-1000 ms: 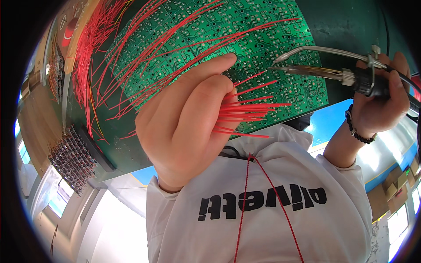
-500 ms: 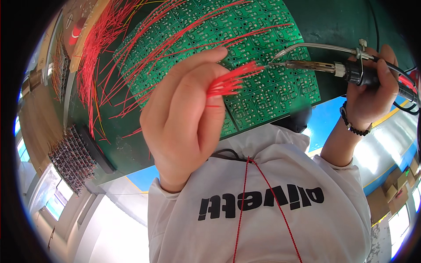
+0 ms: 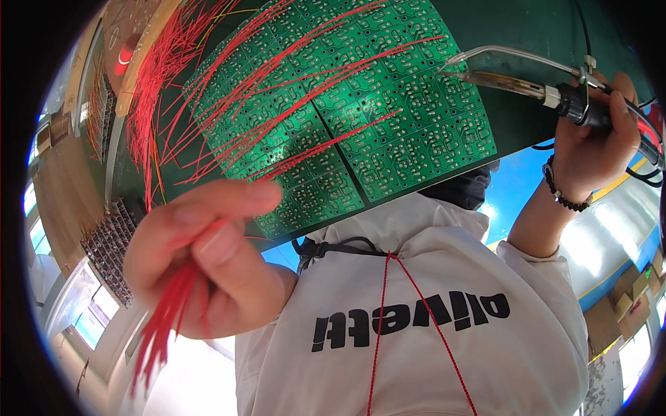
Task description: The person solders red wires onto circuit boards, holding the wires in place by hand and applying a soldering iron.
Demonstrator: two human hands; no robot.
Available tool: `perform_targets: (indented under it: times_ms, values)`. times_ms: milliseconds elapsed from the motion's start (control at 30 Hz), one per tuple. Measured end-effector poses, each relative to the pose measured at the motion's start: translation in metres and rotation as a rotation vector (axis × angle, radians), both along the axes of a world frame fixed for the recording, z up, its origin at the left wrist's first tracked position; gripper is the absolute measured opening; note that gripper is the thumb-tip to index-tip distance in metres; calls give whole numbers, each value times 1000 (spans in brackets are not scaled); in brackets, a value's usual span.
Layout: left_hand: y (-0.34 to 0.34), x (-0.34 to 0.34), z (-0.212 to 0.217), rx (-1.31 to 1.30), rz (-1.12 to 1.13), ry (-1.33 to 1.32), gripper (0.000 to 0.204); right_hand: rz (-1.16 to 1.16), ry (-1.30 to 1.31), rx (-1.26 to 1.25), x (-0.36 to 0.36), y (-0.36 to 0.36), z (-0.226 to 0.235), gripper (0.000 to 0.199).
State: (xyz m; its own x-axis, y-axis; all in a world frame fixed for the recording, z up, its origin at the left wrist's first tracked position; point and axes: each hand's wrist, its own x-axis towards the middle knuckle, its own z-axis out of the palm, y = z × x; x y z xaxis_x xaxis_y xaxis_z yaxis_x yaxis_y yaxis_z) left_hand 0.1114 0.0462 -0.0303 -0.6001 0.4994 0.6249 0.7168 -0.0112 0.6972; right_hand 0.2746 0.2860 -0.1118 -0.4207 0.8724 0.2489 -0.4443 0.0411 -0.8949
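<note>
Across the green table lie circuit boards, left hand clamped on red wires, right hand wrapped round a soldering iron.

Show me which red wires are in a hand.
The red wire bunch gripped in the left hand at lower left; the other red wires lie across the green circuit board panels or heaped to their left.

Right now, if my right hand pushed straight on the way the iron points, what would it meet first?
The soldering iron in your right hand points left over green circuit boards: red wires running across them look first in line, but depth is unclear; a board may come sooner.
</note>
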Motion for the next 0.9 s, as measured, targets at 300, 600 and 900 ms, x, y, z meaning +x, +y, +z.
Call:
perform_targets:
  times_ms: [300, 600, 900]
  values:
    - [8, 5, -20, -450, -67, -45, 25, -537, -329, 1337, -15, 7, -14, 18]
    - [26, -3, -24, -554, -37, 247, 24, 161, -117, -62, -10, -9, 12, 20]
    - [25, -4, -24, -536, -83, 169, 21, -2, -259, 309, -12, -8, 8, 21]
